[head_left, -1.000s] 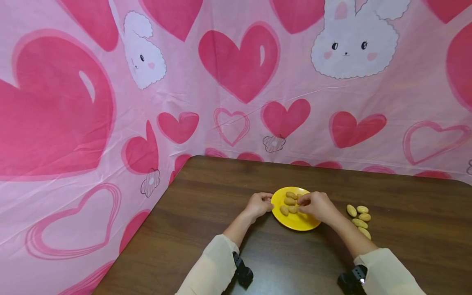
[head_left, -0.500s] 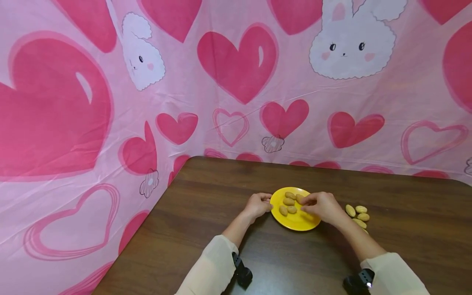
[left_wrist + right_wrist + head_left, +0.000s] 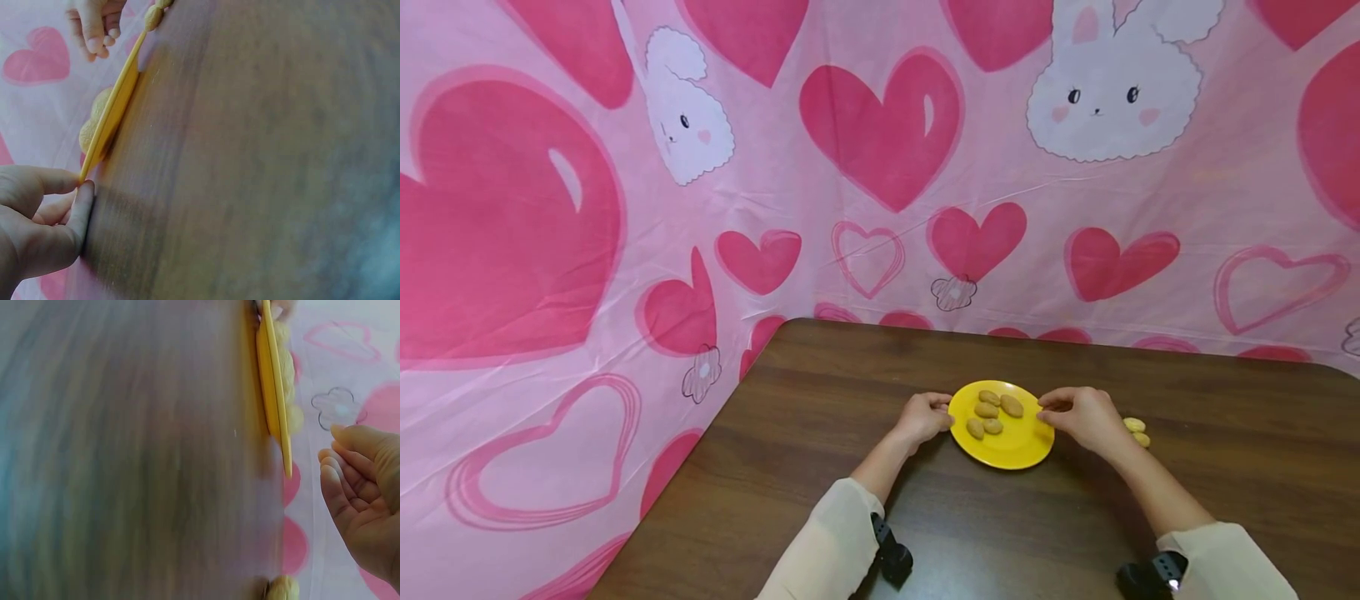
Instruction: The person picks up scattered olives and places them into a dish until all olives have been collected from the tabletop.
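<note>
A round yellow plate (image 3: 1017, 446) lies on the brown table, with several oval, tan, nut-like pieces (image 3: 987, 410) on its far and left side. My left hand (image 3: 925, 417) pinches the plate's left rim; in the left wrist view, the thumb and forefinger of this hand (image 3: 47, 219) meet at the plate edge (image 3: 109, 119). At the plate's right rim hovers my right hand (image 3: 1086, 419). In the right wrist view nothing shows between the loosely bent fingers of the right hand (image 3: 365, 494), and they stand apart from the plate (image 3: 275, 381).
More tan oval pieces (image 3: 1135, 425) lie on the table (image 3: 1240, 450) right of the plate, partly behind the right hand and forearm. A pink cloth (image 3: 880, 183) with hearts and rabbits hangs behind and left of the table. Both wrists carry black cameras (image 3: 892, 554).
My right hand has let go of a tan piece on the plate and moved right, off the plate, covering some of the loose pieces. My left hand stays on the rim.
</note>
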`<state>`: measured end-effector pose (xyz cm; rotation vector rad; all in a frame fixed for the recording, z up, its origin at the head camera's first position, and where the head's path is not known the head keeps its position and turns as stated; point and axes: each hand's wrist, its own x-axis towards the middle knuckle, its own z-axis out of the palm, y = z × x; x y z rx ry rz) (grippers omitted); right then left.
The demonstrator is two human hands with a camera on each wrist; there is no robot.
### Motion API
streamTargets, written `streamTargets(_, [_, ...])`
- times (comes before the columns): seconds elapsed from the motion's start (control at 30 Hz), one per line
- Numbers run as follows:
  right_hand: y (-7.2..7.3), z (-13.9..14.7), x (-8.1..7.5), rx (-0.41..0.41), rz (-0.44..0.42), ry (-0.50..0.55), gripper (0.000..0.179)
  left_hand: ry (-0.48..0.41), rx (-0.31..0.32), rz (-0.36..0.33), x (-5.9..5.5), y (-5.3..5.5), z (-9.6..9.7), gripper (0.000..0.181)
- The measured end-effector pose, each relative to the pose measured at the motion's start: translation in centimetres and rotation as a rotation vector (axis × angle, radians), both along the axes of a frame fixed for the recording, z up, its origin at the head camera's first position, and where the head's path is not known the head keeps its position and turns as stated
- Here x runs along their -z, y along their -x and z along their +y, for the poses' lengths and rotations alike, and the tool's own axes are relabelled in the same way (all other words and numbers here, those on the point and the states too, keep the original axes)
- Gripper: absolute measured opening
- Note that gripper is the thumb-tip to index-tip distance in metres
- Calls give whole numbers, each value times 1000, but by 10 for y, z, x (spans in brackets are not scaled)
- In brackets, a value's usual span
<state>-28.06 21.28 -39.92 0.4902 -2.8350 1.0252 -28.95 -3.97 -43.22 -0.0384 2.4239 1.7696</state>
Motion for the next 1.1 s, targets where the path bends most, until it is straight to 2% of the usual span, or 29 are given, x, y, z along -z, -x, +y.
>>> streamTargets(0.4, [-9,30,-6,94,-39,-6,29,6,-4,-10,0,0,0,38])
streamTargets(0.8, [-11,60,-3,196,13,-84,32,1,-2,-2,-1,0,1,37])
streamTargets(1.1, [-13,78,-1,250,30,-87,32,-2,-3,-5,0,0,0,37])
